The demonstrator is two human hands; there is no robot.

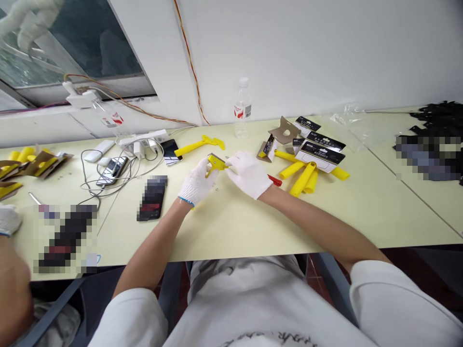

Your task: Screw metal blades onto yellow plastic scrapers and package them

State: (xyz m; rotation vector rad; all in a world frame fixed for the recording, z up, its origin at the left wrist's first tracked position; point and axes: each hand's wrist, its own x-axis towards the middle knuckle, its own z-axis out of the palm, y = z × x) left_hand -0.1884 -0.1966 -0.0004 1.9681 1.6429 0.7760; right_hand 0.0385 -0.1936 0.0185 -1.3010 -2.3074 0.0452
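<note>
Yellow tool [216, 163] slants through left hand [196, 184], head pointing away.

A labelled plastic bottle [242, 112] stands near the wall [307, 58], beyond a white power strip [159, 135].

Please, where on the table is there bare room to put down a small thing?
Bare table lies between the forearms, nearer you than the yellow piece, and at right between the yellow handles and black pile. It is crowded at left with phones and a power strip, and beside the right hand with handles and cards.
</note>
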